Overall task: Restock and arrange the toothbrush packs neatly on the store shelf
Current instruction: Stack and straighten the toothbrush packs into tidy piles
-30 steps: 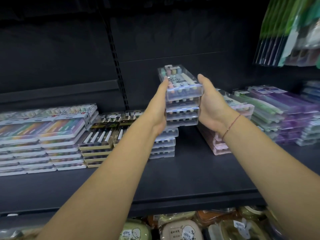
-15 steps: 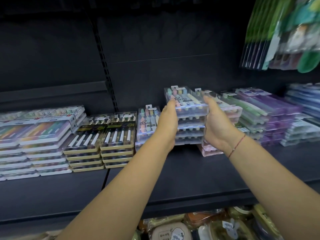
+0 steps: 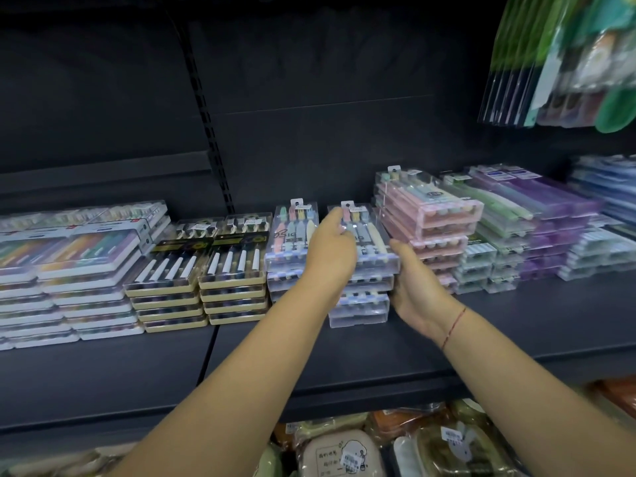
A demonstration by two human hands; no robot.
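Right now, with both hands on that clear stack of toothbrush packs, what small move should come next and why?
Probably push the clear stack straight back. It sits on the shelf, but its front edge juts nearer than the matching stack to its left. The left hand lies on top and the right hand cups its right side, so a short backward slide should line up the fronts.

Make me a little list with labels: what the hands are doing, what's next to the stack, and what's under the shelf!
left hand: on the left side and top of the clear pack stack
right hand: against the stack's right side
stack: rests on the dark shelf, top pack skewed
left neighbour: matching pastel stack
right neighbour: pink packs
far left: black-and-gold packs
below shelf: wrapped goods, unclear
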